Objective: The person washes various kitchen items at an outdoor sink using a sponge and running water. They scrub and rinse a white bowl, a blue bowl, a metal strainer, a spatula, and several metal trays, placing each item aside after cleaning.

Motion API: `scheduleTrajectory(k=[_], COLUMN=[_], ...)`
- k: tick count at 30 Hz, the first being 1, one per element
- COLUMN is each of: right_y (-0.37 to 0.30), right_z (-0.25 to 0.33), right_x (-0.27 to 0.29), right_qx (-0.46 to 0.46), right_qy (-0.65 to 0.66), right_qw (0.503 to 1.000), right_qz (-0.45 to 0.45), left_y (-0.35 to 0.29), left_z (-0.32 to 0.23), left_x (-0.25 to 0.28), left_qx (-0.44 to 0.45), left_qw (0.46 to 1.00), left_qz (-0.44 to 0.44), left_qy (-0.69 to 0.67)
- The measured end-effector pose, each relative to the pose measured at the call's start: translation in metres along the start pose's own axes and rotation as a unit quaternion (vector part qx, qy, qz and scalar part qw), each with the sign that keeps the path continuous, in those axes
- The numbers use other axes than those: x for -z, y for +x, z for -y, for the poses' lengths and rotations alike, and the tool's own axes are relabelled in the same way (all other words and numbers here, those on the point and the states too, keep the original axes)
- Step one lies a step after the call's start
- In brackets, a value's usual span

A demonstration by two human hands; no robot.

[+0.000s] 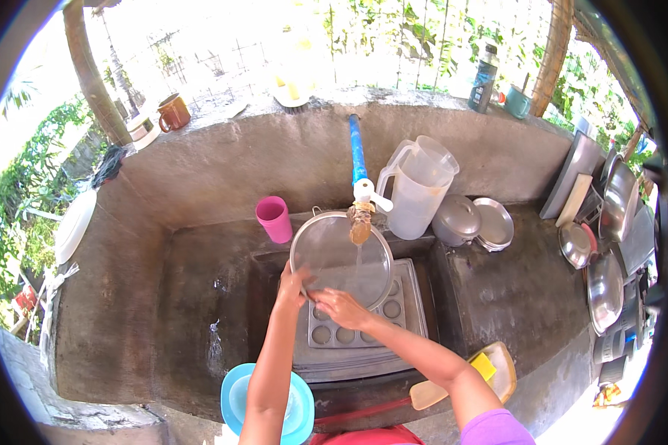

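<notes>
A round wire-mesh strainer (341, 256) is tilted under the tap, and a thin stream of water runs onto it. My left hand (292, 286) grips its rim at the lower left; motion blurs those fingers slightly. Close beside it, my right hand (340, 307) is closed at the near edge of the rim, its fingertips bent against the strainer. Below both hands a grey muffin tin (332, 336) lies over stacked flat metal trays (364, 365) in the sunken basin. The strainer hides part of the tin.
A white-handled tap (364, 191) hangs from a blue pipe. Behind stand a pink cup (274, 219), a plastic pitcher (419, 189) and a lidded pot (456, 220). Nearer are a light-blue basin (300, 404) and a yellow sponge (484, 366) in a tray. Metal pans (606, 291) line the right.
</notes>
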State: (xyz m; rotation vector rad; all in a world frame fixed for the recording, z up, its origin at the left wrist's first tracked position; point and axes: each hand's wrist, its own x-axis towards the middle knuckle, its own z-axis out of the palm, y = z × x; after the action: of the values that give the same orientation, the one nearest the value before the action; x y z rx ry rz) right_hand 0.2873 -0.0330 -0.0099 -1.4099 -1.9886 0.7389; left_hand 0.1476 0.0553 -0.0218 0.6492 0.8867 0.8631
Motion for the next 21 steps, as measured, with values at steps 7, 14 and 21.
scheduleTrajectory(k=[7, 14, 21], right_y=[0.036, 0.092, 0.061], right_z=[-0.075, -0.068, -0.044], right_x=[0.026, 0.057, 0.110], right_qx=[-0.138, -0.030, 0.053], right_qy=[-0.444, -0.233, -0.143], right_qw=[0.859, 0.972, 0.987], right_qz=[-0.216, -0.017, -0.051], left_y=[-0.042, -0.049, -0.023], left_z=[0.023, 0.032, 0.111], left_x=[0.016, 0.047, 0.052], left_qx=[0.074, 0.138, 0.143], left_qw=[0.996, 0.984, 0.919], left_qz=[-0.032, 0.045, 0.157], left_qy=[-0.022, -0.108, -0.332])
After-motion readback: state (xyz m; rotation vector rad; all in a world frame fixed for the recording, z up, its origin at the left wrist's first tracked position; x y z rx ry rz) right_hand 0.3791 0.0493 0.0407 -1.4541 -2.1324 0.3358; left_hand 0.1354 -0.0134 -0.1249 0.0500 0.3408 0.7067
